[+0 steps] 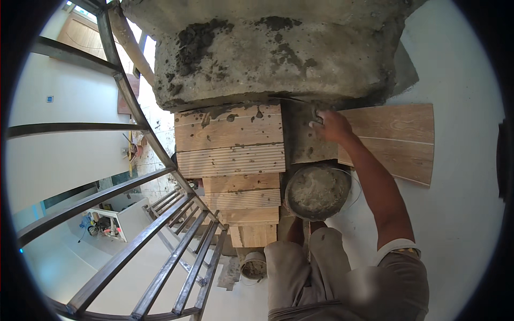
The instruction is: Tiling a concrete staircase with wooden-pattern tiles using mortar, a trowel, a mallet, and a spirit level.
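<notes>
My right hand [334, 127] is closed around the handle of a trowel [316, 115]. Its thin blade reaches left along the lower edge of a rough concrete step [321, 59] splashed with wet mortar. Under the hand lies a grey, mortar-coated tread section [304, 140]. To its left, wood-look tiles [230, 134] spotted with mortar cover the tread. Just below, a round black bucket [289, 204] holds grey mortar [317, 190]. My left hand is out of sight.
A metal railing [160, 142] runs down the left side of the stairs. Wood-look tiles [391, 139] lean at the white wall [455, 224] on the right. More tiled steps [243, 199] descend beside the bucket, with a smaller bucket [253, 266] lower down.
</notes>
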Demonstrator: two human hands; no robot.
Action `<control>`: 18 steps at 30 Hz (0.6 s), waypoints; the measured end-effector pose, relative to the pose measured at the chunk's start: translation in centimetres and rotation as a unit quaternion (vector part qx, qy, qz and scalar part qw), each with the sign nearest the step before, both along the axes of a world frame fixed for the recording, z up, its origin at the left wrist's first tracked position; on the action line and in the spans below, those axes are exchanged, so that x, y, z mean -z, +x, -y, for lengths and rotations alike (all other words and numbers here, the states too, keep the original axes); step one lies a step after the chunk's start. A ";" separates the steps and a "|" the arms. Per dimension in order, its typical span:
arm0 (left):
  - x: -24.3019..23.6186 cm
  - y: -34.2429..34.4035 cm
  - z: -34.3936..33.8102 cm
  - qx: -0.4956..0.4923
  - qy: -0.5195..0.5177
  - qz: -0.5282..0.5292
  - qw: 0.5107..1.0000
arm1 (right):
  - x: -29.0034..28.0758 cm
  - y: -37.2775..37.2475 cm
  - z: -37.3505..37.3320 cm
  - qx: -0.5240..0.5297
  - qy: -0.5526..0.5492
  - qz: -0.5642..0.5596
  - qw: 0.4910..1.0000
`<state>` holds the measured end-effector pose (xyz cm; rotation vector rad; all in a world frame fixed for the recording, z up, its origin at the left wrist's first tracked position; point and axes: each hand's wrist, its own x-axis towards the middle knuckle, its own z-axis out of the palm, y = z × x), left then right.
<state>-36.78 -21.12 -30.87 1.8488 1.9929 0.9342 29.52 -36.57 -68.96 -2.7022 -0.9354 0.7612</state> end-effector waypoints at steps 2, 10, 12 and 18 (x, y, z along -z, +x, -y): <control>-0.1 5.1 -0.1 -0.014 0.012 -0.023 1.000 | -3.0 1.9 -0.4 -0.039 -0.045 -0.013 0.998; -0.3 9.6 -0.3 -0.008 0.117 -0.098 0.988 | -7.0 -2.7 -0.1 -0.055 0.042 0.006 0.998; 0.0 8.8 -0.5 -0.013 0.127 -0.112 0.985 | -4.5 -3.1 -0.4 -0.094 0.035 0.003 0.995; 0.5 4.8 -1.1 0.008 0.090 -0.287 0.954 | 4.9 -2.6 -2.2 -0.160 0.131 0.054 0.977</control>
